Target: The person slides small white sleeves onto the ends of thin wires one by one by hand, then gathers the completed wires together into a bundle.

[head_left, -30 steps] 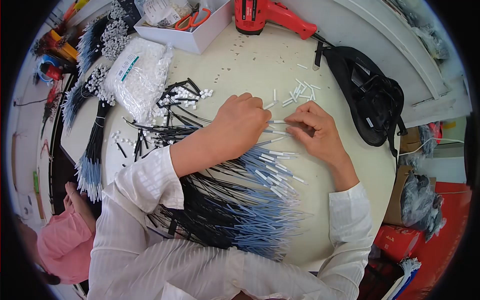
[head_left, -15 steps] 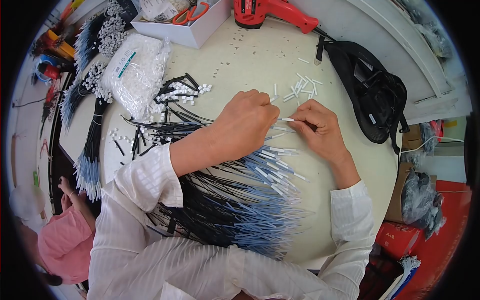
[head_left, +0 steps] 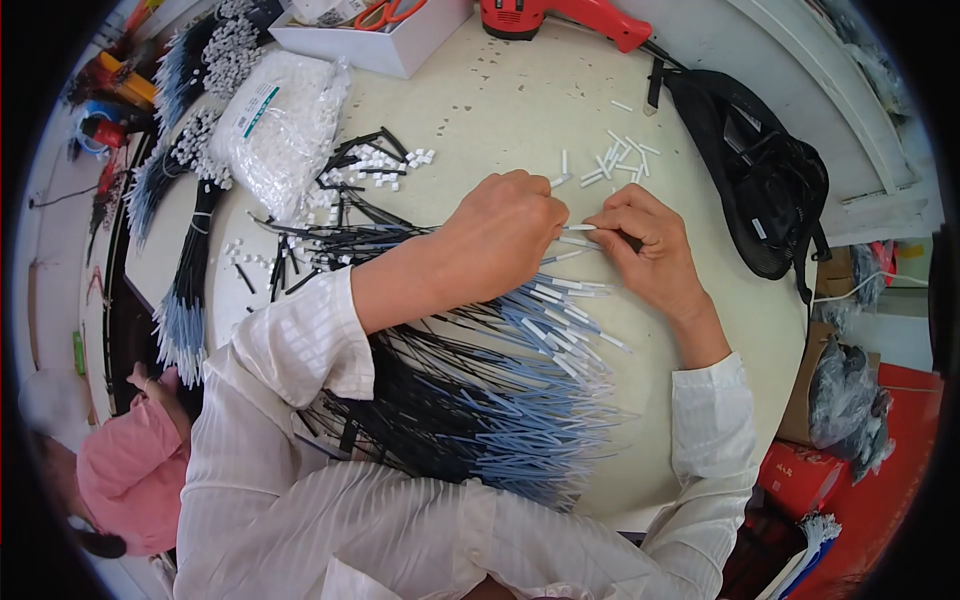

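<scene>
My left hand (head_left: 503,235) is closed above the bundle, its fingers pinched on a thin wire that is mostly hidden by the hand. A short white tube (head_left: 579,228) spans the gap between both hands. At its other end, the thumb and forefinger of my right hand (head_left: 645,240) are closed on it. Under my left hand and forearm spreads a large bundle of black and blue-grey wires (head_left: 530,425). Several wires near the hands carry white sleeves (head_left: 560,345) on their ends.
Loose white tubes (head_left: 622,157) lie beyond my right hand. A bag of white connectors (head_left: 283,130), tied wire bundles (head_left: 190,270), a white box (head_left: 395,45), a red heat gun (head_left: 590,18) and a black pouch (head_left: 745,170) surround the work. A person in pink (head_left: 130,470) is at left.
The whole view has shifted slightly as the head moved. Both hands keep their pinch on the wire and white tube, with little visible change between them.
</scene>
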Motion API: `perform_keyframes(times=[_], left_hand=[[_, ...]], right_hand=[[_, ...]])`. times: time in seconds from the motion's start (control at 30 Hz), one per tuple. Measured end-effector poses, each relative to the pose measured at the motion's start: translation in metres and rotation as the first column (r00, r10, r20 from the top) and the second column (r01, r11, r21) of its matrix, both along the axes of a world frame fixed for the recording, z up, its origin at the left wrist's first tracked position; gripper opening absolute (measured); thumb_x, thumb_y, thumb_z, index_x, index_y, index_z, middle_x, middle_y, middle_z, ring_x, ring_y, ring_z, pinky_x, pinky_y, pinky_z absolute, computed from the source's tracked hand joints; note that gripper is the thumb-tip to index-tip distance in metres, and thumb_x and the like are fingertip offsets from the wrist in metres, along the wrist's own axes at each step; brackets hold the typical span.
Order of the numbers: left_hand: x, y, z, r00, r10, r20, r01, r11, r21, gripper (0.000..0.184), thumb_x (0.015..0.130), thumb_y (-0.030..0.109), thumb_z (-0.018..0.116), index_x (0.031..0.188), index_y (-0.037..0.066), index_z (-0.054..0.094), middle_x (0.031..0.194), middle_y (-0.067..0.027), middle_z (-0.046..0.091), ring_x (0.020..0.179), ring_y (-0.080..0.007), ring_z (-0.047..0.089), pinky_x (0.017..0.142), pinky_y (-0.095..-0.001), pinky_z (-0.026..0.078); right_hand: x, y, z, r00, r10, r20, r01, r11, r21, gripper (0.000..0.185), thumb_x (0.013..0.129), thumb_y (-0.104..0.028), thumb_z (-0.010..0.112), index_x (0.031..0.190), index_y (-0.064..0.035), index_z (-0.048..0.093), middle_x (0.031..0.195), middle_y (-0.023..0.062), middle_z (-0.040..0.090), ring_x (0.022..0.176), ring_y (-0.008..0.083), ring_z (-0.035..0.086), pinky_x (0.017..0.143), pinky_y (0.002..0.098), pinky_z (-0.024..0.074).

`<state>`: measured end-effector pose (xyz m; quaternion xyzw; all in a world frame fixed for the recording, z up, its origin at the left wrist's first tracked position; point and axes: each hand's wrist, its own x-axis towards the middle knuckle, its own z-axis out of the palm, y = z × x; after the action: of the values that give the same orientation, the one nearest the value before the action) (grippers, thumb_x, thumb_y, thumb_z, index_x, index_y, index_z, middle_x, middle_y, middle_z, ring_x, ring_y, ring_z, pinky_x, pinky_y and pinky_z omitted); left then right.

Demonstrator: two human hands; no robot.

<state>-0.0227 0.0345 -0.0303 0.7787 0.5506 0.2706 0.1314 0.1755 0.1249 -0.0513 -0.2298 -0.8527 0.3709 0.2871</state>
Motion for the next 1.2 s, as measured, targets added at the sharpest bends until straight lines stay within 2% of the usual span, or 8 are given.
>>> perform_keyframes(times=[0.07, 0.23, 0.37, 0.53, 0.63, 0.83, 1.07, 1.2], left_hand=[[-0.002, 0.003, 0.010, 1.000, 0.013, -0.008, -0.013, 1.000, -0.002, 0.015, 0.083, 0.006, 0.067, 0.096, 0.001, 0.066, 0.082, -0.0149, 0.060, 0.083, -0.0336, 0.058, 0.072, -0.0414, 0.047], [-0.013, -0.002, 0.109, 0.832, -0.004, 0.554, -0.097, 0.983, 0.153, 0.018, 0.087, 0.010, 0.064, 0.104, 0.004, 0.067, 0.084, -0.0068, 0.063, 0.073, -0.0165, 0.059, 0.064, -0.0285, 0.047], [-0.071, 0.008, 0.151, 0.145, -0.341, 0.929, 0.319, 0.905, 0.283, 0.028, 0.082, 0.010, 0.066, 0.108, 0.000, 0.062, 0.091, -0.0104, 0.065, 0.079, -0.0187, 0.062, 0.074, -0.0300, 0.049], [-0.114, -0.033, 0.230, -0.615, -0.116, 0.780, 0.552, 0.643, 0.531, 0.011, 0.089, 0.009, 0.056, 0.097, 0.001, 0.059, 0.078, -0.0051, 0.057, 0.073, -0.0145, 0.056, 0.075, -0.0283, 0.044], [-0.087, -0.063, 0.233, -0.655, -0.276, 0.704, 0.324, 0.739, 0.591, 0.012, 0.089, 0.007, 0.053, 0.099, 0.002, 0.056, 0.074, -0.0005, 0.052, 0.069, -0.0107, 0.051, 0.073, -0.0255, 0.040], [-0.098, -0.044, 0.220, -0.670, -0.210, 0.712, 0.395, 0.711, 0.582, 0.010, 0.088, 0.005, 0.055, 0.098, 0.002, 0.056, 0.073, 0.0016, 0.054, 0.065, -0.0079, 0.050, 0.067, -0.0241, 0.038], [-0.113, -0.021, 0.214, -0.697, -0.255, 0.670, 0.425, 0.605, 0.673, 0.011, 0.087, 0.005, 0.054, 0.098, 0.003, 0.056, 0.068, 0.0009, 0.053, 0.064, -0.0081, 0.047, 0.067, -0.0244, 0.037], [-0.117, -0.019, 0.216, -0.697, -0.276, 0.662, 0.430, 0.578, 0.693, 0.009, 0.088, 0.005, 0.053, 0.096, 0.004, 0.057, 0.067, 0.0007, 0.053, 0.064, -0.0094, 0.045, 0.069, -0.0248, 0.038]], right_hand=[[0.000, 0.000, 0.000, 1.000, -0.004, 0.001, 0.004, 1.000, -0.002, 0.010, 0.077, 0.002, 0.071, 0.086, -0.0012, 0.070, 0.080, 0.0069, 0.059, 0.064, 0.0185, 0.056, 0.058, 0.0287, 0.0437], [0.000, 0.001, -0.001, 1.000, 0.011, -0.018, -0.012, 0.998, -0.060, 0.010, 0.079, 0.003, 0.070, 0.089, -0.0004, 0.071, 0.080, 0.0054, 0.059, 0.064, 0.0128, 0.053, 0.057, 0.0256, 0.0415], [-0.001, 0.000, 0.003, 1.000, 0.006, -0.005, -0.007, 0.998, -0.065, 0.009, 0.081, 0.005, 0.069, 0.089, 0.0004, 0.071, 0.080, 0.0031, 0.058, 0.064, 0.0086, 0.052, 0.057, 0.0227, 0.0404], [0.001, 0.000, 0.003, 1.000, 0.017, 0.022, -0.016, 0.999, -0.041, 0.011, 0.080, 0.003, 0.069, 0.091, -0.0004, 0.070, 0.082, 0.0033, 0.059, 0.066, 0.0092, 0.052, 0.059, 0.0231, 0.0415], [0.003, 0.001, 0.011, 0.996, 0.076, 0.037, -0.074, 0.996, -0.043, 0.017, 0.080, -0.001, 0.070, 0.096, -0.0010, 0.069, 0.087, 0.0048, 0.060, 0.072, 0.0133, 0.054, 0.064, 0.0257, 0.0437], [-0.020, -0.042, 0.053, 0.997, 0.036, -0.067, -0.027, 0.992, 0.119, 0.028, 0.077, -0.005, 0.072, 0.104, -0.0022, 0.066, 0.101, 0.0112, 0.062, 0.087, 0.0246, 0.058, 0.076, 0.0327, 0.0467], [-0.073, -0.121, 0.071, 0.936, 0.351, 0.031, -0.350, 0.913, 0.208, 0.034, 0.080, -0.013, 0.074, 0.111, -0.0027, 0.064, 0.097, 0.0117, 0.063, 0.083, 0.0293, 0.061, 0.077, 0.0381, 0.0461], [-0.096, -0.135, 0.064, 0.901, 0.420, 0.108, -0.397, 0.899, -0.185, 0.040, 0.084, -0.011, 0.070, 0.120, 0.0000, 0.057, 0.089, 0.0131, 0.065, 0.076, 0.0287, 0.062, 0.070, 0.0374, 0.0478]])
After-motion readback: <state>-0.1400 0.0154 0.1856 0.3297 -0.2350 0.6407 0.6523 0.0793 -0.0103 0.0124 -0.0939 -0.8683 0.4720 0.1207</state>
